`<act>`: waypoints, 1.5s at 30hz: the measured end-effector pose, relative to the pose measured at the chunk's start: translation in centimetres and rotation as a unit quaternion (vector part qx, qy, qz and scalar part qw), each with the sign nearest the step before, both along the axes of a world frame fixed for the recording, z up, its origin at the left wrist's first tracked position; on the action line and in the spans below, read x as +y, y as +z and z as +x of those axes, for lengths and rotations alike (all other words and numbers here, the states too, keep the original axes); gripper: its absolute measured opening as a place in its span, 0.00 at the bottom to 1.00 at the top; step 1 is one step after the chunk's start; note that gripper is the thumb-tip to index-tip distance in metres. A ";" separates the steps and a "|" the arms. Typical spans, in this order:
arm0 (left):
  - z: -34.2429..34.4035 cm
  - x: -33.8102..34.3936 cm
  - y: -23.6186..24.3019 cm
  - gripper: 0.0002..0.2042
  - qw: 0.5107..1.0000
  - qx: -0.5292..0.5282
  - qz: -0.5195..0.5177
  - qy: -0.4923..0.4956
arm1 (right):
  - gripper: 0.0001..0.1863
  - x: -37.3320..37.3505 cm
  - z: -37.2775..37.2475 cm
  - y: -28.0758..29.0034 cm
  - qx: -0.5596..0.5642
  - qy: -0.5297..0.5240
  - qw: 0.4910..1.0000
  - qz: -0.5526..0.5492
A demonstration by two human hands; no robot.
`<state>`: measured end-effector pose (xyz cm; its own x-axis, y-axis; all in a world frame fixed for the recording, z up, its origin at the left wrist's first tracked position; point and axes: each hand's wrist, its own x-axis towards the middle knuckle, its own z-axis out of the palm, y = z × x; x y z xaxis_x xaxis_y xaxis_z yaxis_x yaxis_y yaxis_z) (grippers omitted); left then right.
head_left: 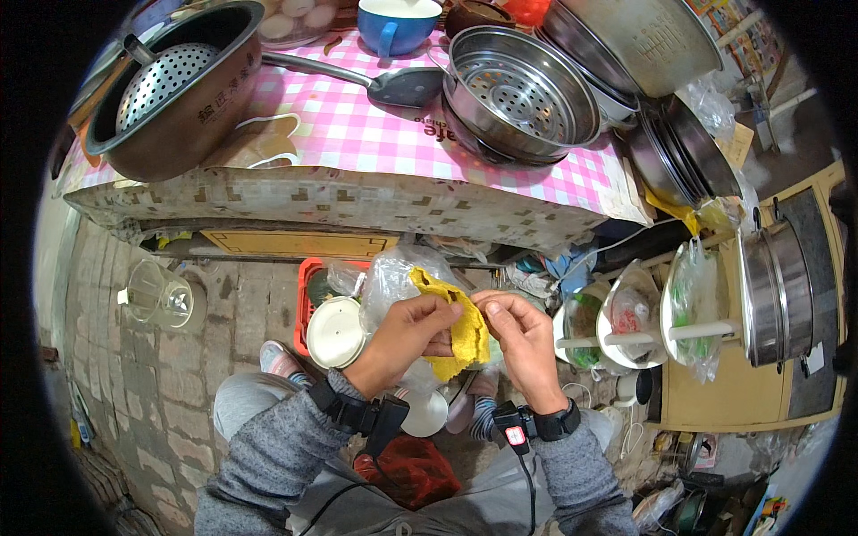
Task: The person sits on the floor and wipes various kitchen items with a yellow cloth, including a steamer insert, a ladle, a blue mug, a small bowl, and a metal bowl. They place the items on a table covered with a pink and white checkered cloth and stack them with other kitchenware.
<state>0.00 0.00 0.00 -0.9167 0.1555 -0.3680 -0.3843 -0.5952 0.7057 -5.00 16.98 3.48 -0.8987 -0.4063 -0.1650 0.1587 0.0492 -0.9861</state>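
Two bare hands work on one crinkled yellow piece point(466, 339), held in mid-air in front of the table point(357, 143), below its front edge and right of that edge's middle. The left hand point(402, 332) grips it: the thumb presses on its face from the left, with the fingers curled around behind. The right hand point(525, 344) has thumb and forefinger drawn together at the piece's upper right side; whether they pinch the rim itself or something thin beside it, I cannot tell. What the piece is made of is also unclear; it looks soft and creased.

For a thing like this, the steadier way is probably to let the left hand anchor and the right hand do the fine work. A light, broad hold on the left should spare the folds from being crushed, and a small pinch on the right, close to the left thumb, gives the most control; pulling from far out could tear it. Short, even movements seem safer than one sharp tug.

Below the hands are a loose clear plastic bag point(398, 268) and, to the left, a round white lid point(335, 332) at a red basket point(305, 295). Working above these may help catch scraps. Dark cables hang from both wrist straps point(561, 422), so the elbows are best moved gently.
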 end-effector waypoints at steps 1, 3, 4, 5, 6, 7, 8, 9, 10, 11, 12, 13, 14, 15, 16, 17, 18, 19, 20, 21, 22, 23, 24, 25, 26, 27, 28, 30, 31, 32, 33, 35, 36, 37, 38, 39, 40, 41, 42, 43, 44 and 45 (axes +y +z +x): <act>-0.1 0.0 0.0 0.13 1.000 -0.008 -0.002 0.006 | 0.10 -0.1 0.0 0.0 0.010 0.003 1.000 -0.002; 0.0 -0.3 0.2 0.12 0.999 -0.024 -0.010 0.021 | 0.09 -0.4 0.2 0.1 0.050 0.026 0.998 0.004; 0.0 -0.1 0.2 0.12 0.999 -0.029 -0.011 0.029 | 0.10 -0.4 0.3 0.3 0.082 0.046 0.995 0.017; 0.0 -0.2 0.2 0.12 0.999 -0.029 -0.007 0.041 | 0.10 -0.5 0.4 0.3 0.119 0.068 0.990 0.025; 0.0 -0.3 0.2 0.11 0.999 -0.033 -0.020 0.037 | 0.09 -0.7 0.5 0.3 0.132 0.073 0.988 0.033; 0.0 -0.2 0.1 0.10 0.999 -0.030 -0.020 0.037 | 0.09 -0.8 0.5 0.4 0.150 0.081 0.984 0.044; -0.1 -0.1 0.0 0.10 0.999 -0.030 -0.012 0.037 | 0.09 -0.7 0.6 0.6 0.168 0.090 0.980 0.056; -0.1 -0.2 -0.1 0.09 0.999 -0.021 -0.030 0.035 | 0.09 -0.8 0.6 0.6 0.183 0.099 0.976 0.064; -0.1 -0.4 -0.2 0.09 0.998 -0.015 -0.042 0.033 | 0.10 -0.9 0.7 0.7 0.198 0.109 0.971 0.072; 0.0 -0.4 -0.3 0.08 0.998 -0.019 -0.052 0.032 | 0.10 -1.0 0.8 0.9 0.210 0.118 0.967 0.080; -0.1 -0.3 -0.3 0.08 0.998 -0.004 -0.042 0.038 | 0.11 -1.0 0.8 1.1 0.227 0.120 0.963 0.087; -0.1 -0.3 -0.3 0.08 0.998 0.000 -0.032 0.045 | 0.12 -1.0 0.7 1.2 0.242 0.120 0.958 0.094; -0.1 -0.3 -0.2 0.08 0.998 -0.017 -0.030 0.050 | 0.12 -0.9 0.7 1.5 0.253 0.118 0.955 0.099; -0.1 -0.3 -0.1 0.08 0.998 -0.001 -0.006 0.066 | 0.13 -0.8 0.8 1.8 0.261 0.122 0.951 0.113; -0.3 -0.3 0.0 0.08 0.997 -0.006 0.010 0.081 | 0.13 -0.4 0.9 2.3 0.267 0.124 0.948 0.125; -0.4 -0.3 0.1 0.08 0.995 0.003 0.035 0.098 | 0.13 -0.2 0.9 2.6 0.271 0.129 0.944 0.138; -0.4 -0.5 0.2 0.09 0.995 -0.005 0.030 0.099 | 0.14 -0.2 0.9 2.7 0.283 0.131 0.938 0.150; -0.5 -0.7 0.2 0.09 0.994 -0.001 0.032 0.100 | 0.14 -0.1 1.0 2.8 0.294 0.134 0.933 0.162; -0.5 -0.8 0.3 0.09 0.994 0.012 0.041 0.103 | 0.14 0.0 1.0 2.8 0.306 0.137 0.926 0.176; -0.5 -0.9 0.3 0.09 0.995 0.005 0.025 0.093 | 0.13 0.1 1.1 2.7 0.306 0.130 0.927 0.172; -0.5 -1.0 0.2 0.09 0.996 0.007 0.015 0.085 | 0.13 0.2 1.0 2.5 0.308 0.125 0.928 0.170; -0.5 -0.9 0.1 0.09 0.997 0.003 0.010 0.076 | 0.12 0.3 0.9 2.3 0.306 0.116 0.930 0.167; -0.5 -0.7 0.0 0.09 0.997 0.011 0.001 0.070 | 0.11 0.5 0.9 2.1 0.306 0.105 0.932 0.166; -0.5 -0.5 0.0 0.09 0.998 0.014 -0.002 0.065 | 0.10 0.6 0.8 1.9 0.303 0.091 0.934 0.164; -0.5 -0.3 0.0 0.09 0.998 0.008 -0.005 0.059 | 0.09 0.7 0.8 1.8 0.300 0.076 0.937 0.162; -0.5 -0.3 0.0 0.09 0.998 0.025 -0.006 0.055 | 0.08 0.7 0.8 1.6 0.269 0.057 0.951 0.144; -0.5 -0.3 0.0 0.09 0.998 0.033 -0.007 0.051 | 0.07 0.7 0.9 1.4 0.238 0.037 0.962 0.126; -0.5 -0.1 0.2 0.09 0.998 0.035 -0.011 0.043 | 0.06 0.8 1.0 1.2 0.210 0.009 0.972 0.110; -0.4 0.0 0.2 0.09 0.999 0.030 -0.016 0.039 | 0.06 0.8 1.0 1.1 0.212 0.002 0.971 0.112; -0.4 0.1 0.3 0.09 0.999 0.026 -0.017 0.036 | 0.06 0.8 1.0 1.1 0.209 -0.009 0.971 0.115; -0.4 0.2 0.4 0.09 0.999 0.022 -0.013 0.031 | 0.05 0.8 1.1 1.1 0.218 -0.015 0.969 0.115; -0.3 0.3 0.5 0.09 1.000 0.017 0.006 0.024 | 0.05 0.9 1.2 1.2 0.225 -0.035 0.967 0.114; -0.3 0.3 0.5 0.10 1.000 0.015 0.010 0.022 | 0.05 0.8 1.2 1.3 0.231 -0.030 0.966 0.117; -0.4 0.4 0.5 0.10 1.000 0.014 0.018 0.020 | 0.05 0.8 1.2 1.4 0.236 -0.025 0.964 0.119; -0.4 0.4 0.5 0.10 0.999 0.008 0.023 0.022 | 0.05 0.8 1.2 1.5 0.241 -0.022 0.963 0.121; -0.4 0.4 0.4 0.10 0.999 0.013 0.031 0.024 | 0.05 0.7 1.2 1.6 0.278 0.005 0.951 0.135; -0.4 0.5 0.3 0.10 0.999 0.013 0.036 0.028 | 0.05 0.6 1.3 1.7 0.314 0.031 0.937 0.148; -0.4 0.5 0.3 0.11 0.999 0.013 0.041 0.033 | 0.06 0.5 1.4 1.8 0.349 0.056 0.921 0.161; -0.4 0.4 0.2 0.11 0.999 0.016 0.032 0.030 | 0.07 0.3 1.5 1.9 0.346 0.066 0.922 0.164; -0.4 0.3 0.2 0.11 0.999 0.019 0.023 0.027 | 0.08 0.2 1.5 2.1 0.343 0.071 0.923 0.163; -0.4 0.2 0.1 0.11 0.999 0.016 0.010 0.028 | 0.08 0.1 1.6 2.2 0.339 0.077 0.924 0.159; -0.4 0.1 0.2 0.11 0.999 0.019 0.023 0.027 | 0.09 0.0 1.6 2.4 0.337 0.082 0.925 0.156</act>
